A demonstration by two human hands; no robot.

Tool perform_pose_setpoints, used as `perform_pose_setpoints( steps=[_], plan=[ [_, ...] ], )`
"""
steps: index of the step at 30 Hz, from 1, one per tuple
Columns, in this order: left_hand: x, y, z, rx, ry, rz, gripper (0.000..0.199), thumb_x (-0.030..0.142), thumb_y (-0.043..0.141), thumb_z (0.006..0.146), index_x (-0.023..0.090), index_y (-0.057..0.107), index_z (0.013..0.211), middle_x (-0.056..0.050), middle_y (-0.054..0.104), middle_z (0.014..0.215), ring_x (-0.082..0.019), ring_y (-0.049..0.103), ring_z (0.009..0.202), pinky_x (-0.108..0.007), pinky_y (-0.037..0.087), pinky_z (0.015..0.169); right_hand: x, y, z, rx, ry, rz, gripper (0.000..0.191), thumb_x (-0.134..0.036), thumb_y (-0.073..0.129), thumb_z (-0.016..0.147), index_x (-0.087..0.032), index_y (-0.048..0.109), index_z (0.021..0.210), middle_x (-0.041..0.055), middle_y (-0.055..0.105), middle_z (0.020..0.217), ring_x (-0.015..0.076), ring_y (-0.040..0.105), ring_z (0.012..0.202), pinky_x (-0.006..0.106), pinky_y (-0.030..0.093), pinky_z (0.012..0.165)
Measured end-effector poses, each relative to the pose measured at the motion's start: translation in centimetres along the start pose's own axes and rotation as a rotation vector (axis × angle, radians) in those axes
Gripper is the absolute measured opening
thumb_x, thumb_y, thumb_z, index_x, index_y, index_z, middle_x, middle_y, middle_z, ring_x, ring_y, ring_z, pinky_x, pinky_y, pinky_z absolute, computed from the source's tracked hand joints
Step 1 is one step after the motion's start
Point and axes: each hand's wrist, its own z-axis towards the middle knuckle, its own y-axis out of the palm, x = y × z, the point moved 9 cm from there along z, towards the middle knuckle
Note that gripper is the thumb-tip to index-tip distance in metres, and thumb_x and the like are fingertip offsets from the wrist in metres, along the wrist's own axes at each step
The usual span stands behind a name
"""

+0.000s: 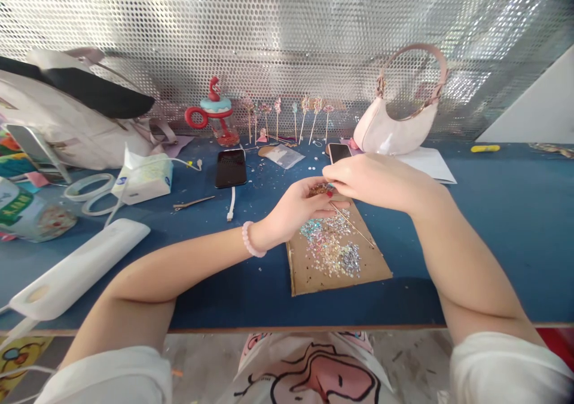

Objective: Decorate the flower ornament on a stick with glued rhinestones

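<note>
My left hand (293,211), with a pink bead bracelet (252,240) at its wrist, is closed around a thin wooden stick (356,227) with a small, glittery decorated head (319,190). The stick slants down to the right over a piece of cardboard (368,266). Coming in from the right, my right hand (370,181) is pinched at the decorated head; its fingertips cover whatever lies between them. Loose pale, pink, blue and silver sequins (332,245) are spread on the cardboard below both hands.
Several decorated sticks (305,117) stand upright at the back. Behind my hands are a phone (231,168), a plastic packet (283,156) and a pale handbag (394,126). A tissue pack (143,177), white power strip (81,266) and red-handled cup (219,117) stand left.
</note>
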Motion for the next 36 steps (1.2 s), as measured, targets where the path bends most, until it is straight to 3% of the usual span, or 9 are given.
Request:
perform_pose_setpoints(
  steps=[2, 6, 9, 11, 14, 22, 28, 36],
  plan=[
    [0.3, -0.2, 0.1, 0.004, 0.009, 0.005, 0.034, 0.018, 0.056, 0.092, 0.014, 0.057, 0.126, -0.013, 0.066, 0.125, -0.019, 0.072, 0.1, -0.025, 0.057, 0.085, 0.7, -1.1, -0.1, 0.102, 0.011, 0.15, 0.012, -0.015, 0.051, 0.088, -0.019, 0.056, 0.078, -0.001, 0.057, 0.066, 0.0109, 0.046, 0.054, 0.029, 0.031, 0.055],
    [1.4, -0.2, -0.2, 0.016, 0.046, 0.026, 0.035, 0.017, 0.056, 0.093, 0.016, 0.054, 0.129, -0.013, 0.064, 0.129, -0.019, 0.073, 0.095, -0.024, 0.059, 0.079, 2.3, -3.3, -0.5, 0.342, -0.115, 0.927, 0.007, -0.028, 0.061, 0.087, -0.022, 0.059, 0.088, 0.0001, 0.069, 0.081, 0.0142, 0.063, 0.069, 0.03, 0.047, 0.064],
    [2.6, 0.1, -0.8, 0.031, 0.074, 0.041, 0.04, 0.017, 0.058, 0.092, 0.015, 0.051, 0.132, -0.014, 0.066, 0.126, -0.02, 0.074, 0.094, -0.023, 0.059, 0.076, 3.6, -3.7, -0.3, 0.467, -0.165, 1.298, 0.015, -0.037, 0.064, 0.087, -0.023, 0.057, 0.088, 0.0002, 0.071, 0.089, 0.0144, 0.067, 0.076, 0.029, 0.053, 0.069],
    [3.2, 0.2, -1.1, 0.051, 0.085, 0.046, 0.043, 0.016, 0.059, 0.092, 0.013, 0.049, 0.133, -0.015, 0.067, 0.123, -0.02, 0.074, 0.092, -0.023, 0.059, 0.076, 4.3, -3.2, 0.1, 0.494, -0.146, 1.478, 0.019, -0.039, 0.068, 0.083, -0.023, 0.057, 0.085, -0.0003, 0.072, 0.092, 0.0151, 0.069, 0.083, 0.031, 0.055, 0.078],
    [3.7, 0.2, -1.2, 0.067, 0.093, 0.048, 0.044, 0.014, 0.059, 0.092, 0.012, 0.048, 0.134, -0.015, 0.068, 0.122, -0.019, 0.075, 0.089, -0.023, 0.059, 0.076, 4.8, -2.0, 1.0, 0.423, -0.103, 1.663, 0.023, -0.039, 0.073, 0.079, -0.024, 0.058, 0.087, 0.0002, 0.074, 0.101, 0.0182, 0.07, 0.098, 0.036, 0.055, 0.092],
    [3.4, 0.3, -1.1, 0.048, 0.071, 0.049, 0.042, 0.013, 0.057, 0.092, 0.011, 0.047, 0.133, -0.014, 0.07, 0.119, -0.019, 0.075, 0.088, -0.023, 0.059, 0.075, 3.3, -1.5, 1.3, 0.166, -0.213, 1.79, 0.013, -0.035, 0.059, 0.089, -0.023, 0.054, 0.092, 0.0024, 0.066, 0.127, 0.0225, 0.056, 0.127, 0.048, 0.046, 0.106],
    [3.2, 0.4, -1.1, 0.043, 0.05, 0.05, 0.043, 0.013, 0.057, 0.091, 0.012, 0.047, 0.132, -0.015, 0.069, 0.118, -0.019, 0.075, 0.088, -0.025, 0.059, 0.077, 3.1, -1.7, 1.1, 0.146, -0.134, 1.519, 0.021, -0.042, 0.053, 0.092, -0.023, 0.046, 0.089, 0.003, 0.053, 0.142, 0.0237, 0.048, 0.134, 0.047, 0.05, 0.097],
    [2.7, 0.8, -1.1, 0.023, 0.031, 0.066, 0.045, 0.014, 0.055, 0.092, 0.013, 0.044, 0.136, -0.015, 0.069, 0.12, -0.019, 0.075, 0.087, -0.027, 0.059, 0.079, 3.3, -1.3, 1.3, 0.134, -0.092, 1.55, 0.008, -0.031, 0.045, 0.095, -0.023, 0.043, 0.094, 0.0028, 0.048, 0.148, 0.0209, 0.046, 0.136, 0.046, 0.045, 0.101]
  ],
)
